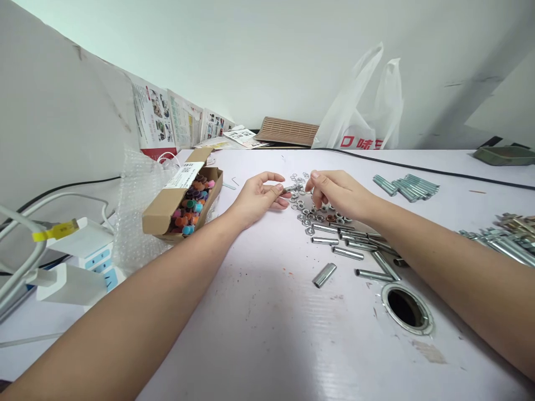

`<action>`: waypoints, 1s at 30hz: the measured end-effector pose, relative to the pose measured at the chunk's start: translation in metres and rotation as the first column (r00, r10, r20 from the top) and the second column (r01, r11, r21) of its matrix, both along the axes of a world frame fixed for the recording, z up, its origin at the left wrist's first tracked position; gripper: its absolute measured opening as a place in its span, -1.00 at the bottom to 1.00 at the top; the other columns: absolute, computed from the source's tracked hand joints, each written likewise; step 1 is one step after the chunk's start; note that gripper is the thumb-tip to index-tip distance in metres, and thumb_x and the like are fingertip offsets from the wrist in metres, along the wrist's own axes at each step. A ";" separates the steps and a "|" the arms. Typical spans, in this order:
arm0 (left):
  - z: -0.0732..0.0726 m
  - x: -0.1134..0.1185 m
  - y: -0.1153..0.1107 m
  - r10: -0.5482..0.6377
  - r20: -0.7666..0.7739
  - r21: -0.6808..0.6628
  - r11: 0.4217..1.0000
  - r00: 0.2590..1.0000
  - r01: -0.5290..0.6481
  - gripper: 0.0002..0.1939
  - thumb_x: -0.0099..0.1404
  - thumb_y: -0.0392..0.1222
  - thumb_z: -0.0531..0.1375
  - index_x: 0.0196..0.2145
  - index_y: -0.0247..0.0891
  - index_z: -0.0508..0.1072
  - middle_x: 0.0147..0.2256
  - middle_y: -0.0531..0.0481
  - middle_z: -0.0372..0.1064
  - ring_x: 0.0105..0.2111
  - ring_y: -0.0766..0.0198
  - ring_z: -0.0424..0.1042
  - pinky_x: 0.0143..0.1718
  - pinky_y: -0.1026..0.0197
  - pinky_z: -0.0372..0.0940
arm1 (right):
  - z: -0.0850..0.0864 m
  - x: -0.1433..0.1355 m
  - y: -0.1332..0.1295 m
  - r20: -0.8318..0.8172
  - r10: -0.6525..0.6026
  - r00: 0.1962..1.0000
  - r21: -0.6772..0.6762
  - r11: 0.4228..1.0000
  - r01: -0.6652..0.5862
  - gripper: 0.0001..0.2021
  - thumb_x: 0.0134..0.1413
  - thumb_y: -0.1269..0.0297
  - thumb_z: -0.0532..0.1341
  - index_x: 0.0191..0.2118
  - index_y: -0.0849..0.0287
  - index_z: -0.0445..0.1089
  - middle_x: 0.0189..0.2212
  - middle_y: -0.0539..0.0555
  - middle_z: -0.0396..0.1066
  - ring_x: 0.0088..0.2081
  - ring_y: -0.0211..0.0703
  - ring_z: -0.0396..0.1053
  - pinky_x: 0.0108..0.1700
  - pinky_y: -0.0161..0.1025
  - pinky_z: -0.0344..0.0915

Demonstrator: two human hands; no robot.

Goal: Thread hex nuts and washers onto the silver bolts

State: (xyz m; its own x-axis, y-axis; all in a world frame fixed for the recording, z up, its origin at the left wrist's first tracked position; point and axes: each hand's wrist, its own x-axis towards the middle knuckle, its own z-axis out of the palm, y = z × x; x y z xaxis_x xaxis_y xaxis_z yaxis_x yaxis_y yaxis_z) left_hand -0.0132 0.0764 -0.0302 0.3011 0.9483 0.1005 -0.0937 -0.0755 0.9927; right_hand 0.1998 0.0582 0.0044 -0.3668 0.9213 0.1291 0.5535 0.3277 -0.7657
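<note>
pale, scuffed walls [267, 61] behind a white table [251, 328] with a round hole [404, 308]

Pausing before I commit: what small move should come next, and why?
Probably hold the left hand steady and bring the right hand's fingertips to the metal bolt's free end. The left fingers grip the bolt with that end toward the right hand, across a small gap. I can't tell whether the right fingers pinch anything.
</note>
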 end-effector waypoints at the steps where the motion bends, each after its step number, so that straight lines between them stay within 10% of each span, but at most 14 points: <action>1: 0.000 0.000 0.000 -0.009 -0.004 0.000 1.000 1.000 0.009 -0.71 0.25 -0.17 0.29 -0.12 -0.28 0.34 -0.46 -0.06 0.53 -0.37 0.24 0.57 -0.33 0.18 0.49 | -0.001 0.000 0.000 0.000 0.004 1.000 0.016 1.000 -0.004 -0.53 0.28 -0.14 0.04 -0.10 0.21 0.37 -0.52 0.05 0.41 -0.54 -0.25 0.27 -0.50 -0.31 0.17; 8: 0.002 0.002 -0.003 -0.017 -0.018 0.014 1.000 1.000 0.017 -0.70 0.24 -0.16 0.31 -0.13 -0.28 0.34 -0.53 -0.02 0.50 -0.32 0.20 0.58 -0.33 0.20 0.49 | -0.004 -0.002 0.002 0.138 0.013 0.990 0.044 0.999 -0.020 -0.58 0.31 0.04 0.02 -0.44 0.23 0.36 -0.60 0.02 0.33 -0.61 -0.32 0.18 -0.52 -0.32 0.09; 12: 0.003 0.003 -0.006 -0.034 -0.042 0.028 0.999 0.999 0.035 -0.75 0.27 -0.18 0.27 -0.13 -0.28 0.34 -0.51 -0.01 0.50 -0.36 0.23 0.57 -0.34 0.22 0.48 | -0.002 -0.004 0.000 0.117 -0.015 0.993 0.057 0.998 0.008 -0.69 0.26 0.04 0.11 -0.12 0.20 0.36 -0.54 -0.01 0.39 -0.58 -0.29 0.23 -0.51 -0.33 0.10; 15: 0.004 0.005 -0.008 -0.040 -0.071 0.039 0.998 0.997 0.043 -0.80 0.30 -0.22 0.23 -0.14 -0.28 0.34 -0.49 0.00 0.51 -0.42 0.29 0.55 -0.34 0.22 0.48 | 0.000 -0.005 -0.001 0.177 0.035 0.984 0.086 0.995 -0.051 -0.73 0.24 0.09 0.13 -0.31 0.20 0.39 -0.62 -0.05 0.29 -0.60 -0.32 0.16 -0.52 -0.33 0.05; 21: 0.004 0.011 -0.012 0.006 -0.162 0.191 0.981 0.987 0.025 -0.84 0.33 -0.21 0.18 -0.14 -0.26 0.35 -0.50 0.04 0.47 -0.41 0.31 0.55 -0.32 0.26 0.46 | 0.005 -0.006 -0.002 0.128 -0.036 0.991 -0.141 0.989 0.054 -0.51 0.30 0.03 -0.01 -0.58 0.21 0.27 -0.65 0.03 0.26 -0.63 -0.31 0.11 -0.54 -0.28 0.07; 30: -0.003 0.017 -0.017 0.220 -0.223 0.597 0.801 0.950 -0.045 -0.88 0.37 -0.23 0.12 -0.14 -0.23 0.37 -0.24 0.03 0.47 -0.30 0.38 0.53 -0.23 0.31 0.44 | 0.011 -0.011 -0.006 0.053 0.012 0.999 -0.133 0.991 -0.004 -0.42 0.24 -0.26 -0.01 -0.27 0.21 0.40 -0.47 0.07 0.44 -0.54 -0.29 0.24 -0.50 -0.32 0.12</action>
